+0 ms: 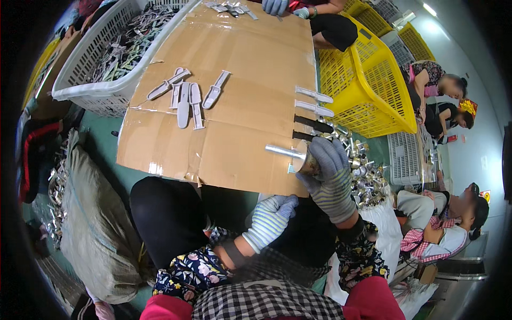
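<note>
Right glove point(329, 165): fingers closed around the wide, rounded end of a metal piece, above the near right corner of the cardboard sheet point(250, 69).
Metal piece point(284, 151): in that grip, its bare silver rod pointing left over the sheet.
Left glove point(271, 220): just off the sheet's near edge, fingers bent inward; whether they hold anything I cannot tell from here.
Black handles point(313, 124): 2, lying at the sheet's right edge, just beyond the right glove.
Pale handles point(314, 108): 2, farther up that same edge, lined up with the black pair.
Loose grey handles point(183, 105): a jumble on the sheet's left half, some overlapping.
Metal parts point(365, 173): heaped to the right of the sheet, below its level.
Yellow crate point(368, 90): beyond that heap, right of the sheet.
White basket point(80, 92): off the sheet's left side, filled with thin strips.
Co-worker's hand point(275, 6): gloved, at the sheet's far edge.
</note>
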The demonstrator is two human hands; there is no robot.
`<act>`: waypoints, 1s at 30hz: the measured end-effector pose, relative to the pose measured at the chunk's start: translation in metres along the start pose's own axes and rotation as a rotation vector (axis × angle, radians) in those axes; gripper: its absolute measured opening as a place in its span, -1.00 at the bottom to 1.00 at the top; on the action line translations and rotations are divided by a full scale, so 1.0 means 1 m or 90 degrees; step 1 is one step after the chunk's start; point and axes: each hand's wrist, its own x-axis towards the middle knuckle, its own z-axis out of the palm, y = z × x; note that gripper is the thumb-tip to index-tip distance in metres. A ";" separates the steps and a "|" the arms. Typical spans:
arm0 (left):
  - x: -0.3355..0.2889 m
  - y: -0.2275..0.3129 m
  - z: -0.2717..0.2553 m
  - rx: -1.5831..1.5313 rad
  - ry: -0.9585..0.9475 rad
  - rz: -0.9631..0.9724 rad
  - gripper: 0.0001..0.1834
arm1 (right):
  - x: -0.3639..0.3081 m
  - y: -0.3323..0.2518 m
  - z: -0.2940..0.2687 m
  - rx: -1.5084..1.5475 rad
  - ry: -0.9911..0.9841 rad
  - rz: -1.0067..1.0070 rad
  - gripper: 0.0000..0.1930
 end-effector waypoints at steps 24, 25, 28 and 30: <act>0.009 0.056 0.005 0.078 -0.032 0.017 -0.64 | 0.010 -0.002 -0.026 0.059 -0.129 -0.029 -0.42; 0.010 0.058 0.004 0.074 -0.042 0.012 -0.65 | 0.011 -0.002 -0.030 0.061 -0.151 -0.034 -0.41; 0.012 0.071 0.003 0.068 -0.056 -0.017 -0.66 | 0.014 0.001 -0.038 0.085 -0.193 -0.036 -0.36; 0.013 0.076 0.003 0.039 -0.057 -0.065 -0.67 | 0.017 -0.001 -0.048 0.084 -0.216 -0.034 -0.35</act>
